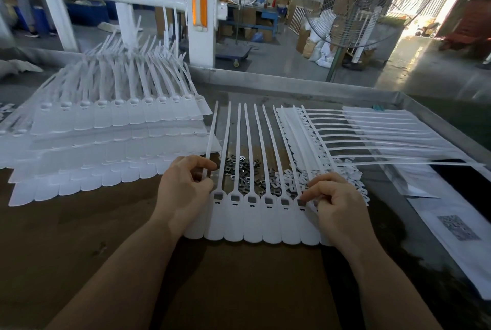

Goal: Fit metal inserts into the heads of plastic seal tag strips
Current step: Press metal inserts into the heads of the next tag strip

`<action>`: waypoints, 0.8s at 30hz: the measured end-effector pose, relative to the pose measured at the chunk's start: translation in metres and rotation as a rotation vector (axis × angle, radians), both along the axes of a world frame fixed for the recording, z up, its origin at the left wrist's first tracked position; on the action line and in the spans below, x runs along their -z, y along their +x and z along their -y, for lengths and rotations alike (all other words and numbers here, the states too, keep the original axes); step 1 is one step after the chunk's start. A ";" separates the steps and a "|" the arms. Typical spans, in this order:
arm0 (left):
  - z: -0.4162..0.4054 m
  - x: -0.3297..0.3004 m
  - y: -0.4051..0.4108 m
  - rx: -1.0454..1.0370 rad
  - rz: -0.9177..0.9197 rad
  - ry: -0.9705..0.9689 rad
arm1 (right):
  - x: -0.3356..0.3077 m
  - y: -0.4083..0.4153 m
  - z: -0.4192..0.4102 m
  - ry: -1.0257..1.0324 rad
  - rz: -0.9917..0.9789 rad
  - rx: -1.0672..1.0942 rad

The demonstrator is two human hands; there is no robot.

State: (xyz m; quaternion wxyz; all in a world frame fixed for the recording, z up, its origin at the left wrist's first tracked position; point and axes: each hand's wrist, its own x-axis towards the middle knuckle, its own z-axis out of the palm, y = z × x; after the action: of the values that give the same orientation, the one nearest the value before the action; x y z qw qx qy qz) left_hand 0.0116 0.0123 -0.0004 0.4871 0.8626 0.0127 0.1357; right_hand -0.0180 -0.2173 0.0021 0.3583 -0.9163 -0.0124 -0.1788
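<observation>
While the left hand pinches one floppy strip by its stem, the right hand's grip presses a tiny, slippery insert into a head; best handled by fingertips.

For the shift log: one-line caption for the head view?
Left hand pinches a strip tail; right hand seats an insert in the tag row.
</observation>
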 end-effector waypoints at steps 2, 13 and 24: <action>0.000 0.000 0.000 -0.001 -0.001 0.002 | 0.000 0.000 -0.001 0.005 0.010 0.015; 0.000 0.001 0.001 0.010 -0.001 0.001 | 0.001 0.001 0.000 -0.060 0.004 -0.003; -0.001 0.002 0.002 0.004 -0.002 0.002 | 0.001 0.000 -0.002 -0.011 0.030 0.035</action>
State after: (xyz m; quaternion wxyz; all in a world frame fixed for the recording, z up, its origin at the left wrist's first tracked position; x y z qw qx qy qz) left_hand 0.0139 0.0132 -0.0021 0.4864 0.8633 0.0117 0.1338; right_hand -0.0178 -0.2153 0.0011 0.3499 -0.9155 -0.0029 -0.1987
